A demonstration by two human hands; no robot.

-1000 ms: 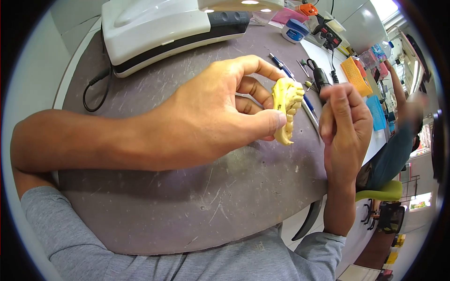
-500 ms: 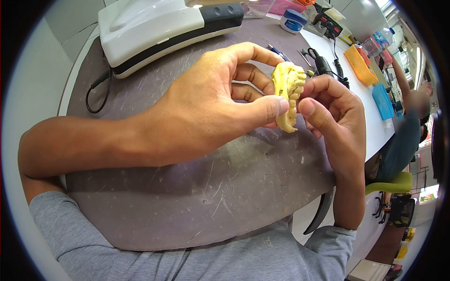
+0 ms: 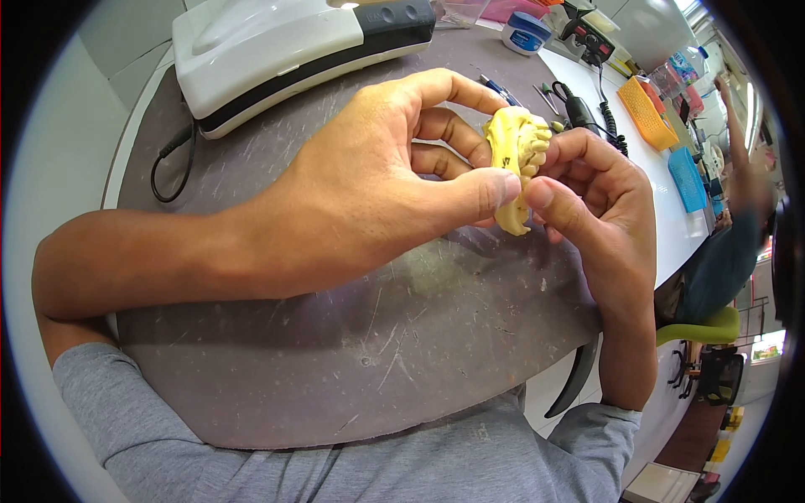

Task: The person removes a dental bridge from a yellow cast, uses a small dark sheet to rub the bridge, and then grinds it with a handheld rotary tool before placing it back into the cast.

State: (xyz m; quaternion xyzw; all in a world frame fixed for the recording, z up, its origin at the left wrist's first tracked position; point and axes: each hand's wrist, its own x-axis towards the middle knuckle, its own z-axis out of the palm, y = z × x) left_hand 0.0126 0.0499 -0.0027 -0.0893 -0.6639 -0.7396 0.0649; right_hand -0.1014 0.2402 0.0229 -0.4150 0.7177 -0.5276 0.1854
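Note:
A yellow dental cast (image 3: 503, 151) with a row of moulded teeth is held upright above the bench mat. My left hand (image 3: 360, 176) is closed around its smooth base side, thumb in front and fingers behind. On the tooth side, my right hand (image 3: 599, 197) has curled fingers, with the thumb tip against the lower teeth. Those right fingertips are partly hidden behind the thumb and the cast, so any small piece between them cannot be made out. Small dark marks show on the cast's base.
A white and black machine (image 3: 285, 59) with a cable stands at the back left. Behind the hands lie pens (image 3: 501, 90), a black corded handpiece (image 3: 579, 109) and a blue-lidded jar (image 3: 526, 33). Orange (image 3: 646, 113) and blue baskets (image 3: 688, 180) stand right; another person (image 3: 717, 260) is beyond.
The cast has turned slightly and shows more of its upper teeth. My right thumb has moved a little left, onto the lower teeth. The other person's arm has shifted.

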